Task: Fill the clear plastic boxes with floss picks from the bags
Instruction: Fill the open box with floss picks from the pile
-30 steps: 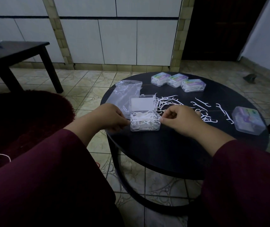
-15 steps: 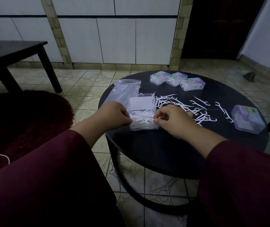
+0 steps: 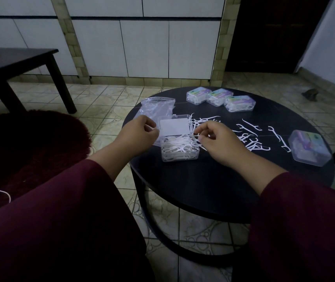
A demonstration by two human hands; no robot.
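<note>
Pinching floss picks, the right hand (image 3: 218,142) hovers at the open box's (image 3: 179,148) right edge at frame centre; the left hand (image 3: 140,133), fingers curled, also seems to pinch a pick at the box's left side. Loose picks (image 3: 249,139) lie rightward (nearer the right hand). Four closed boxes: three (image 3: 220,98) above, one (image 3: 308,147) far right; one bag (image 3: 156,107).

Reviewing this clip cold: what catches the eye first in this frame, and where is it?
The open box, heaped with white picks, sits at the near left of the round table, with the left hand and right hand curled close on either side of it. Loose picks lie scattered to its right. Three closed boxes line the far edge, and another sits at the right.
</note>
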